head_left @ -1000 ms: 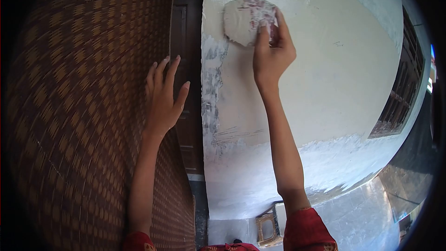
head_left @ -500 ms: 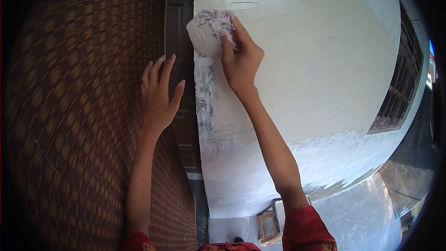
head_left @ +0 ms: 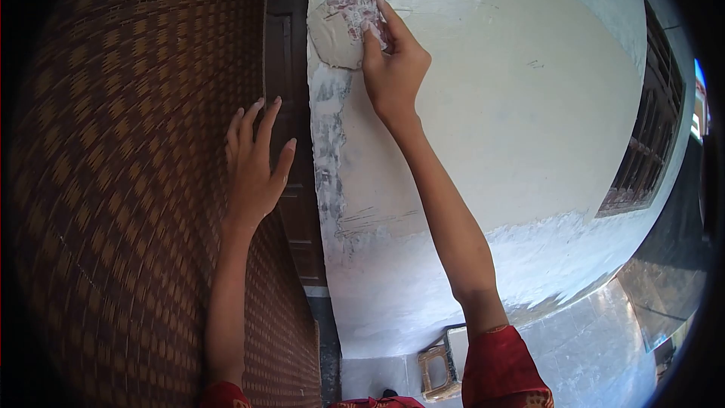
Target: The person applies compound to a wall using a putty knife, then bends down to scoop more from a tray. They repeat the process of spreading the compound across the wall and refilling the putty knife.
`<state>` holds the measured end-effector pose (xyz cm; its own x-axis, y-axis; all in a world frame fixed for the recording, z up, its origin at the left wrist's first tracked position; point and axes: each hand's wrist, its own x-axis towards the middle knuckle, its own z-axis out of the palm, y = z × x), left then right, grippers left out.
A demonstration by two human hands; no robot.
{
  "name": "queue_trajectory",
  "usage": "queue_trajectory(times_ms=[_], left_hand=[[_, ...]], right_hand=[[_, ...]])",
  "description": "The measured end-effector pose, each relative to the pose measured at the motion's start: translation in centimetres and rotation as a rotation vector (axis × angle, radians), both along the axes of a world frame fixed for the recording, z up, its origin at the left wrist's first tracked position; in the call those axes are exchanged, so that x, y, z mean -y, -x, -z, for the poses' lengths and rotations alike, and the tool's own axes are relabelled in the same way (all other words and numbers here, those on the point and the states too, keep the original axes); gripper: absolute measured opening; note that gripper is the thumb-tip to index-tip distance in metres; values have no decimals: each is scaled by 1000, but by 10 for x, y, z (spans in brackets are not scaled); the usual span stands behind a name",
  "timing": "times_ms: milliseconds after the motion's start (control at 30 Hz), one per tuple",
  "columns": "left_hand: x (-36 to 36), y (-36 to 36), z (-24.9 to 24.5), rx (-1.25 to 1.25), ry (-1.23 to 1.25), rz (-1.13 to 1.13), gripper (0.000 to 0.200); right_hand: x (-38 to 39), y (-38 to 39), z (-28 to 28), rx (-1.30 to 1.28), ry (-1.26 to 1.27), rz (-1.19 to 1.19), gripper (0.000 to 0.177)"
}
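My right hand (head_left: 396,68) grips a flat, many-sided scraper piece (head_left: 337,34) by its right edge, thumb on the near face. Pale putty covers its left part, and maroon patches show through near my fingers. It lies over the upper left edge of the plastered wall (head_left: 498,121). Below it, a strip of rough grey and white patches (head_left: 328,128) runs down the wall's corner. My left hand (head_left: 253,174) is raised, empty, its fingers spread in front of the woven panel (head_left: 143,166) and the dark door.
A dark wooden door (head_left: 291,91) stands in the gap between panel and wall. At right, a barred window (head_left: 646,121) is set in the wall. Low down, a small wooden frame-like stool (head_left: 424,378) rests on the grey tiled floor (head_left: 574,355).
My right hand has moved up along the wall's edge with the scraper piece, exposing more of the patchy strip below. My left hand stays spread, slightly lower in view.
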<state>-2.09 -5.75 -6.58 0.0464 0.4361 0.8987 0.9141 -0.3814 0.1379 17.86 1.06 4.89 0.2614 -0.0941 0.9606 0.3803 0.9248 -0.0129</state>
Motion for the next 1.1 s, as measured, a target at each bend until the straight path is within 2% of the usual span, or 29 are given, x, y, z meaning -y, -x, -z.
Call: queue_trajectory(times_ms=[67,133,233,300,367,400,433,500,567,700,800,833,900,933,1067,1100], left_hand=[[0,-2,-1,10,7,-1,55],[2,0,-1,23,5,12,56],[4,1,0,11,5,-9,56],[1,1,1,6,3,-5,56],[1,-3,2,-10,8,8,56],[1,-5,3,-5,10,26,56],[1,-7,2,-1,8,42,56],[2,-8,1,-6,7,46,56],[3,-6,0,1,4,43,56],[7,-3,0,12,7,23,55],[6,-7,-3,6,13,12,56],[5,-9,-2,2,11,9,56],[5,-12,-2,-1,12,22,56],[5,-11,-2,1,10,28,56],[10,-4,-3,18,8,4,55],[10,-1,-4,12,0,-12,55]], right_hand=[[-9,-1,-8,-46,37,42,38],[-9,-33,-20,-219,91,10,38],[4,-76,-32,-424,126,-217,40],[1,-80,-33,-405,70,-274,41],[13,-55,-25,-282,165,-223,41],[3,-40,-21,-218,160,-141,40],[18,-28,-18,-140,323,-33,40],[1,-26,-15,-146,169,21,40],[0,-51,-19,-297,126,46,39],[13,-101,-25,-467,75,-176,41],[12,-75,-22,-320,91,-145,40],[11,-59,-18,-229,177,-112,40],[10,-34,-11,-64,139,28,40],[6,-38,-10,-68,138,28,40],[6,-90,-13,-397,146,53,38],[3,-108,-15,-469,96,-40,39]])
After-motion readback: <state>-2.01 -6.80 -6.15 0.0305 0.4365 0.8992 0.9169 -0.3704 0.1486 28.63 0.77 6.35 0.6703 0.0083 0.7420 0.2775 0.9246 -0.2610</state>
